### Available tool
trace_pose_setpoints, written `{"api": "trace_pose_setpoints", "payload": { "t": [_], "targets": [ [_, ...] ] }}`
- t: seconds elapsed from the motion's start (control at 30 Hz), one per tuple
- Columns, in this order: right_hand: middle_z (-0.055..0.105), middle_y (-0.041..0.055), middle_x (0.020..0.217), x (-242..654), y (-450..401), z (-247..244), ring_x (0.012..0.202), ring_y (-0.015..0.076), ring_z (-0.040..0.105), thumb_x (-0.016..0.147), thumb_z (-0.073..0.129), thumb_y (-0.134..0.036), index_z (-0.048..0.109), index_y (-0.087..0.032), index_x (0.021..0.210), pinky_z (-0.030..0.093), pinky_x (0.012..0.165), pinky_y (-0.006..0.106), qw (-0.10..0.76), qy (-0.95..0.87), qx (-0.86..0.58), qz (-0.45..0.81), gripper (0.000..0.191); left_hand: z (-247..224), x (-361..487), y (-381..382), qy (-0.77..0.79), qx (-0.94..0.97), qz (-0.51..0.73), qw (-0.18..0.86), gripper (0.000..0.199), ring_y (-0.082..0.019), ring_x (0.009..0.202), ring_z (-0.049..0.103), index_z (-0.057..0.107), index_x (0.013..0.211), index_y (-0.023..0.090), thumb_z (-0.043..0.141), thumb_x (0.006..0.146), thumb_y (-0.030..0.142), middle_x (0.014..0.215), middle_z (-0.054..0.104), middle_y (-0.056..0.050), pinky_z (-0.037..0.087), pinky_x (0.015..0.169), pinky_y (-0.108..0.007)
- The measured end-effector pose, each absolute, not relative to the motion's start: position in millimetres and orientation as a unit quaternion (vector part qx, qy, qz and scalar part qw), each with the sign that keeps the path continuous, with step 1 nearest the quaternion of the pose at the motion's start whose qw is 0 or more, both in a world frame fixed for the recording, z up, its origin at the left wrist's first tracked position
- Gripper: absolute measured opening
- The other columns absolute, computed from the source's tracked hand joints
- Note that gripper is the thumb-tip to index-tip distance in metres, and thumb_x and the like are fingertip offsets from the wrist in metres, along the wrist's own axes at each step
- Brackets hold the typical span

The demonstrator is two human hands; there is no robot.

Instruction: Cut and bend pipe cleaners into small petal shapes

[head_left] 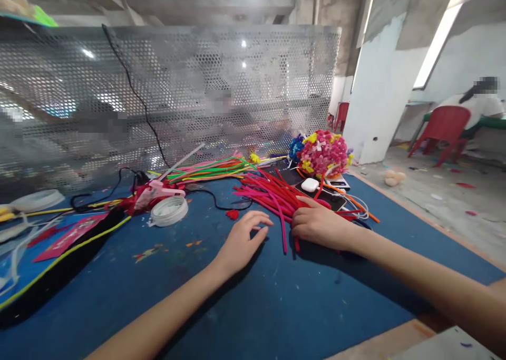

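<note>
Well, one pink tool (166, 190) lies behind a pale roll (174, 216); the left hand (242, 239), half-curled, shows nothing held; red stems (269, 191), too overlapped to count, run under the right hand (317, 224), grip unclear; beyond sit one white case (310, 185), one flower ball (324, 152).

Left hand (239, 242): palm down, fingers (256, 219) loosely bent, thumb (259, 237) spread. Left forearm (164, 308) near-left of left hand. Right hand (318, 223) just right of left hand, apart; index finger (307, 201) extended, others curled. Right forearm (419, 268) farther right of left hand.
</note>
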State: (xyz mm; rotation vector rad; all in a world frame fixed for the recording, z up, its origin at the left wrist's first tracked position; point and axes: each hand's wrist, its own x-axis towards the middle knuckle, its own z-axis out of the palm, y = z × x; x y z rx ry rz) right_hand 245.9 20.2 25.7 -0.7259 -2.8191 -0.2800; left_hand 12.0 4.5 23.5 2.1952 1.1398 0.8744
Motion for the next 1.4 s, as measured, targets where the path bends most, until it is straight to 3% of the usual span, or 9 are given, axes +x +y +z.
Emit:
{"api": "trace_pose_setpoints", "payload": {
  "t": [0.1, 0.17, 0.37, 0.53, 0.77, 1.4],
  "targets": [
    [0.060, 0.0026, 0.073, 227.6, 12.9, 26.2, 0.071, 0.0137, 0.052, 0.094, 0.034, -0.019, 0.061, -0.018, 0.099, 0.036, 0.074, 0.029, 0.150, -0.954, -0.222, -0.133, 0.027, 16.6, 8.1, 8.4, 0.436, 0.742, 0.377, 0.341, 0.022, -0.017, 0.090, 0.060, 0.063, 0.091, 0.018, 0.044, 0.084, 0.028, 0.098, 0.063, -0.005, 0.051, 0.077, -0.030],
    [0.059, 0.0034, 0.074, 209.0, 10.3, 24.0, 0.067, 0.0133, 0.051, 0.095, 0.031, -0.022, 0.058, -0.016, 0.101, 0.034, 0.060, 0.026, 0.175, -0.948, -0.222, -0.147, 0.028, 13.9, 2.1, 5.8, 0.456, 0.702, 0.396, 0.377, 0.026, -0.017, 0.084, 0.062, 0.063, 0.094, 0.016, 0.044, 0.083, 0.030, 0.092, 0.066, -0.005, 0.052, 0.074, -0.029],
    [0.059, 0.0023, 0.071, 168.3, 22.9, -2.5, 0.061, 0.0119, 0.053, 0.093, 0.034, -0.020, 0.054, -0.015, 0.091, 0.024, 0.049, 0.026, 0.177, -0.939, -0.270, -0.117, 0.021, 12.3, -9.2, -2.7, 0.505, 0.664, 0.418, 0.360, 0.028, -0.018, 0.082, 0.063, 0.065, 0.097, 0.017, 0.047, 0.082, 0.033, 0.097, 0.067, -0.005, 0.054, 0.072, -0.029],
    [0.060, 0.0002, 0.065, 170.2, 33.1, -7.6, 0.052, 0.0101, 0.050, 0.090, 0.037, -0.025, 0.054, -0.017, 0.082, 0.019, 0.049, 0.026, 0.172, -0.924, -0.340, -0.023, 0.020, 9.4, -10.9, 2.8, 0.510, 0.658, 0.406, 0.377, 0.027, -0.018, 0.083, 0.064, 0.066, 0.100, 0.020, 0.050, 0.081, 0.033, 0.101, 0.068, -0.004, 0.054, 0.074, -0.029],
    [0.057, 0.0022, 0.069, 169.7, 34.2, -4.2, 0.060, 0.0107, 0.048, 0.087, 0.039, -0.021, 0.056, -0.015, 0.076, 0.027, 0.056, 0.024, 0.209, -0.917, -0.335, 0.055, 0.021, 4.4, -16.0, 7.4, 0.524, 0.668, 0.381, 0.367, 0.024, -0.019, 0.088, 0.065, 0.067, 0.099, 0.025, 0.056, 0.079, 0.031, 0.102, 0.069, -0.001, 0.049, 0.087, -0.036],
    [0.051, 0.0002, 0.060, 175.9, 34.5, -7.0, 0.052, 0.0085, 0.041, 0.089, 0.036, -0.021, 0.054, -0.015, 0.069, 0.027, 0.053, 0.021, 0.273, -0.901, -0.329, 0.068, 0.028, 15.3, -10.5, 1.3, 0.483, 0.641, 0.393, 0.449, 0.023, -0.020, 0.092, 0.064, 0.069, 0.097, 0.020, 0.055, 0.080, 0.026, 0.102, 0.069, -0.004, 0.050, 0.087, -0.032]
  ]
}}
